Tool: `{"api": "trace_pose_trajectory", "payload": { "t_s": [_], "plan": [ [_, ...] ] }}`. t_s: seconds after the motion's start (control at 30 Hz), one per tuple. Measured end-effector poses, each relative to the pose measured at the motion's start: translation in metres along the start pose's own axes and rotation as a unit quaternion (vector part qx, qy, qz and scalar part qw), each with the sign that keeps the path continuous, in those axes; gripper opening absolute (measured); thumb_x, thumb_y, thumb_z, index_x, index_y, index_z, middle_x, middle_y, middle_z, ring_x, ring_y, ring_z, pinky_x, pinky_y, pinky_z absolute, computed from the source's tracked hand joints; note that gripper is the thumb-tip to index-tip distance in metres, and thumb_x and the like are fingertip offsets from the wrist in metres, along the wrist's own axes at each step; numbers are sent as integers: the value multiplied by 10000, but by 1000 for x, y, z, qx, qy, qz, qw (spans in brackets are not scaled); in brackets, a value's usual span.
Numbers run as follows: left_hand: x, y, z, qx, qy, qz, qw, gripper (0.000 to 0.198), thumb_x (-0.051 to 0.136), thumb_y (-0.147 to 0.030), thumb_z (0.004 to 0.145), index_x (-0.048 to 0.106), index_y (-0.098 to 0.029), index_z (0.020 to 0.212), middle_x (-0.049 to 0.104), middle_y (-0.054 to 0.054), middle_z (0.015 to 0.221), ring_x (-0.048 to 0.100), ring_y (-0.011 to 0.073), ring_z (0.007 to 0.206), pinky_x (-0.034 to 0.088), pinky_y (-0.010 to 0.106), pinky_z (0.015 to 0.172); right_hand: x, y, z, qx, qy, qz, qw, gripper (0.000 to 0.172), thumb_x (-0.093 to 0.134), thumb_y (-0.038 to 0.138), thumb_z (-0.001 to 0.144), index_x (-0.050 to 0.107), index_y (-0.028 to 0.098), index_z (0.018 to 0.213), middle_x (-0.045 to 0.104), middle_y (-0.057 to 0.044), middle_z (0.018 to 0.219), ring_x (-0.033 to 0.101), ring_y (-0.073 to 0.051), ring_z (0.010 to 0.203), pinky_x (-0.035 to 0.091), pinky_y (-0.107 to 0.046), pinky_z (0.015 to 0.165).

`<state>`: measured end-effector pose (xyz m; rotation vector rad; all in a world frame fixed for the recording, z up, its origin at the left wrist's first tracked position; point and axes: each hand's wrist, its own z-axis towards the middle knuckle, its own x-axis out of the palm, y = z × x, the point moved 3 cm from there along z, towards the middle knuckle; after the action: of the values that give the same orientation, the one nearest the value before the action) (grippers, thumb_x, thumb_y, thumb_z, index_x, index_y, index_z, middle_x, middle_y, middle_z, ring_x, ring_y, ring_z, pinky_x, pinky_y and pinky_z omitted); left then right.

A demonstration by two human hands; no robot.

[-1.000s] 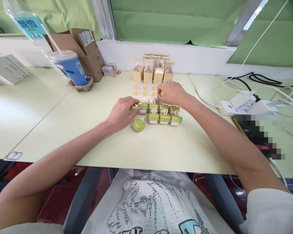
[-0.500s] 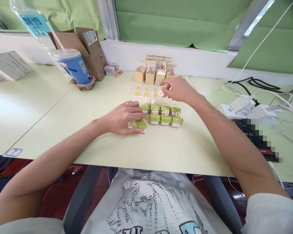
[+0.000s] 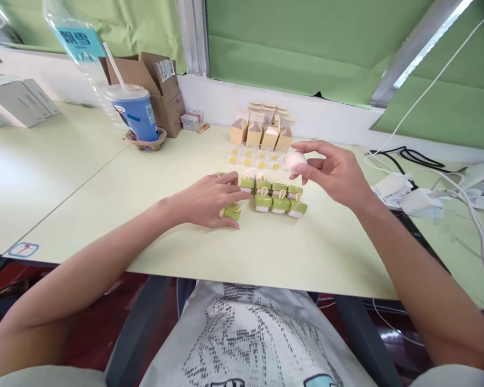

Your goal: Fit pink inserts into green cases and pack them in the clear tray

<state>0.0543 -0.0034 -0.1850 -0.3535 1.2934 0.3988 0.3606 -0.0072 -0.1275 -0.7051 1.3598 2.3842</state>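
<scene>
My right hand [image 3: 326,172] holds a small pale-pink, egg-shaped piece [image 3: 296,162] between thumb and fingers, raised at the right end of the clear tray. My left hand [image 3: 210,201] rests low over the table, thumb and fingers apart around a loose green cap [image 3: 232,212] with a pale loop; the fingers partly cover it. To its right, two rows of small pale pieces wear green caps [image 3: 280,203] with loops. Behind the back row, a couple of uncapped pale pieces [image 3: 261,176] show. The clear plastic tray [image 3: 255,157] has yellow round marks in its cells.
Small open yellow cartons [image 3: 254,134] stand behind the tray. At the left are a blue cup [image 3: 137,118] with a straw, a large clear bottle [image 3: 78,48], a brown cardboard box [image 3: 167,102] and white boxes [image 3: 20,102]. Chargers and cables [image 3: 419,199] lie on the right.
My right hand has lifted the pale-pink piece off the tray and moved right and toward me. My left hand stays by the loose green cap. The view has shifted slightly.
</scene>
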Motion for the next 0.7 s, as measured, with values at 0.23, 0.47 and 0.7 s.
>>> {"api": "trace_pose_trajectory", "payload": {
  "t_s": [0.23,0.47,0.7],
  "plan": [
    [-3,10,-1,-35,-94,-107,989,582,747,-728,1110,837,-270,1456,843,158,1244,773,318,1136,639,429,992,13,-26,-41,-80,-127,39,988,474,866,671,1026,823,417,1424,744,-112,1458,853,-321,1199,744,-540,1080],
    [5,0,5,-85,-221,-351,906,646,932,-741,974,860,-252,1390,799,170,1346,821,291,1173,721,413,1002,40,-16,-60,-57,-106,63,991,420,834,535,1072,835,398,1469,747,-89,1514,848,-286,1152,776,-467,1027],
    [18,-7,8,-42,-240,-433,868,568,1034,-468,959,824,-243,1436,826,160,1408,844,271,1240,724,373,1083,64,-14,-67,-179,-56,69,980,355,794,340,1130,871,411,1470,792,-75,1346,831,-227,1141,806,-386,933]
  ]
}}
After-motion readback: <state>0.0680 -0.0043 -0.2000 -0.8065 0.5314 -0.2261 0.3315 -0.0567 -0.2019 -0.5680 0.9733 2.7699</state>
